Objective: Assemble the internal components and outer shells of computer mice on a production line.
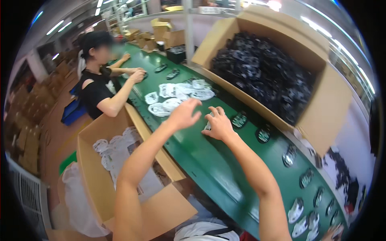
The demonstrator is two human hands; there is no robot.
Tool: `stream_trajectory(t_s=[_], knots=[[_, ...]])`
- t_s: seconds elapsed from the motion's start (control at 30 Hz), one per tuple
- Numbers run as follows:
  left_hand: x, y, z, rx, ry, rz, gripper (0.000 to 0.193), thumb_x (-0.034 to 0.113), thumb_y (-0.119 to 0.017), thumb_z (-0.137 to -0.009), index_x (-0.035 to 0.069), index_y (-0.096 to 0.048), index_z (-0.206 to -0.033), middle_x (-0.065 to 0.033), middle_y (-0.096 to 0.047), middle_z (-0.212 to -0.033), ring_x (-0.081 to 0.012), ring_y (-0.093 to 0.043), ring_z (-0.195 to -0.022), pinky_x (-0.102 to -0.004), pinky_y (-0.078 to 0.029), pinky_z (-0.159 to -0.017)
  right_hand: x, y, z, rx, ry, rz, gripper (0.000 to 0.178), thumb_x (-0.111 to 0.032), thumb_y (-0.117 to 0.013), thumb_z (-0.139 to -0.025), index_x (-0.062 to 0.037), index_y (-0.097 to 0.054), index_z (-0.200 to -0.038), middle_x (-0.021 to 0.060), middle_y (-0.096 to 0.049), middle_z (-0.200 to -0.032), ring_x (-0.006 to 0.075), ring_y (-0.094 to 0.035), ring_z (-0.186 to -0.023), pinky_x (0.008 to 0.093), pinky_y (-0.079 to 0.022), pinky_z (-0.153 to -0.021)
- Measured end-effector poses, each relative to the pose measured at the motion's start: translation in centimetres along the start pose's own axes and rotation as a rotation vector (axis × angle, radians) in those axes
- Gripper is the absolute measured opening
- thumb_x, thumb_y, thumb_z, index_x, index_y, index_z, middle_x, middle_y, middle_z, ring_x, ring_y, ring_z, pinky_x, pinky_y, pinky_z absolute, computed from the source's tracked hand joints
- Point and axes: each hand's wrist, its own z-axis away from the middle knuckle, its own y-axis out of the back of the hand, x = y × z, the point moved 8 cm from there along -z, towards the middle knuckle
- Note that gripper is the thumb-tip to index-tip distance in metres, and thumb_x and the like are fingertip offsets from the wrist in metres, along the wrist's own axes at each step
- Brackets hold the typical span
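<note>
Head view. The left hand (185,114) hangs released beside the white pouches (171,90), fingers parted. The right hand (220,125) bends its fingers over a small white piece (208,125) on the smooth green belt (193,146); whether they grip it cannot be told. The piece is probably light, with a thin, pliant and perhaps slippery skin, best pinched at opposite edges. Dark oval pieces (263,134) lie spaced alongside; a stiff cardboard carton (335,104) holds glossy, tangled black parts (261,72).

A pale garment (197,232) is being worn, a dark strip (219,231) is crossing it, and both forearms (255,170) are showing bare.
</note>
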Motion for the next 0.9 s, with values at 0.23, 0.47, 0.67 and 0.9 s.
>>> stream_trajectory(t_s=[0.23, 0.47, 0.67, 0.9], knots=[[11.7, -9.1, 5.3, -0.230, -0.186, 0.039, 0.078, -0.002, -0.063, -0.075, 0.002, -0.035, -0.148, -0.0240, -0.044, -0.145, -0.0438, -0.048, -0.132, -0.0475, -0.045, -0.108, 4.7, 7.9, 10.5, 0.094, -0.182, -0.158, 0.056, -0.035, -0.086, -0.072, -0.0027, -0.066, -0.113, 0.0194, -0.062, -0.130, 0.0354, -0.061, -0.121, 0.0438, -0.053, -0.099], [15.7, -9.5, 5.8, -0.145, -0.240, 0.179, 0.078, 0.013, -0.080, -0.073, 0.001, -0.039, -0.139, -0.0213, -0.048, -0.139, -0.0417, -0.050, -0.129, -0.0466, -0.046, -0.105, 6.1, 10.4, 10.7, -0.303, -0.134, -0.470, 0.045, -0.037, -0.081, -0.079, -0.0051, -0.073, -0.110, 0.0159, -0.075, -0.106, 0.0309, -0.073, -0.100, 0.0416, -0.057, -0.089], [15.8, -8.7, 6.8, -0.043, -0.323, 0.118, 0.048, 0.038, -0.083, -0.076, 0.001, -0.060, -0.097, -0.0147, -0.056, -0.124, -0.0348, -0.056, -0.117, -0.0434, -0.053, -0.088, 13.4, 19.0, 2.5, 0.171, -0.376, -0.035, 0.029, -0.025, -0.077, -0.079, -0.0121, -0.076, -0.105, 0.0135, -0.075, -0.110, 0.0333, -0.070, -0.104, 0.0450, -0.056, -0.091], [16.7, -10.0, 5.8, -0.280, 0.027, 0.320, 0.049, 0.045, -0.077, -0.084, -0.001, -0.071, -0.066, -0.0165, -0.070, -0.075, -0.0306, -0.067, -0.066, -0.0410, -0.053, -0.060, 18.8, 17.2, 0.3, 0.084, -0.393, 0.230, 0.025, -0.026, -0.075, -0.084, -0.0126, -0.077, -0.105, 0.0129, -0.074, -0.095, 0.0349, -0.070, -0.095, 0.0470, -0.056, -0.087]])
